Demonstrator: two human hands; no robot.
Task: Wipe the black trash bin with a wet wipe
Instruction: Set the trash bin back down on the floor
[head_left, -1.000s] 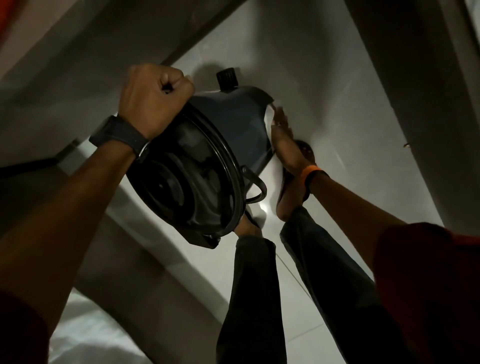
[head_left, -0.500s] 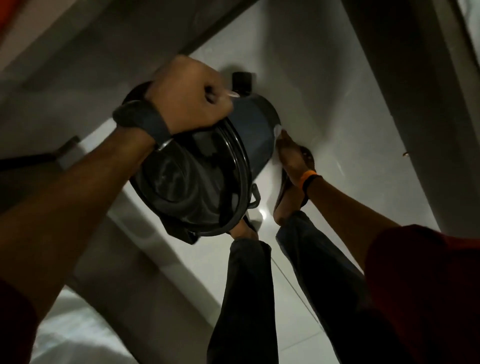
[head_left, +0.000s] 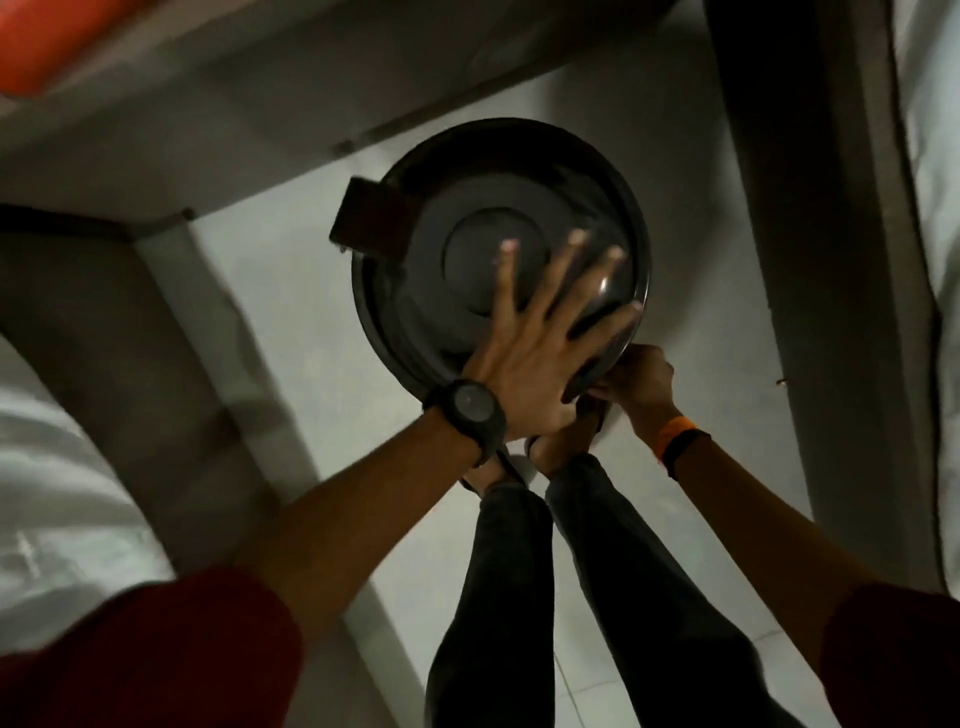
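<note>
The black round trash bin (head_left: 467, 218) stands upright on the pale floor, seen from above with its lid down. My left hand (head_left: 535, 353), with a dark watch on the wrist, lies flat on the lid, fingers spread and holding nothing. My right hand (head_left: 641, 376), an orange and black band on its wrist, is curled against the bin's near right side just under the rim. The wet wipe is hidden inside that hand. A dark rectangular tab (head_left: 366, 218) sticks out at the bin's far left.
My legs in dark trousers (head_left: 545, 571) and my feet stand right in front of the bin. A grey furniture frame (head_left: 171, 312) runs along the left, a dark upright panel (head_left: 810, 260) on the right. White cloth (head_left: 47, 493) lies at the left. An orange object (head_left: 36, 36) sits top left.
The bin has gone from tilted with its inside facing me to upright with the lid down. My left hand let go of the rim and spread flat on the lid. The right hand moved to the near side.
</note>
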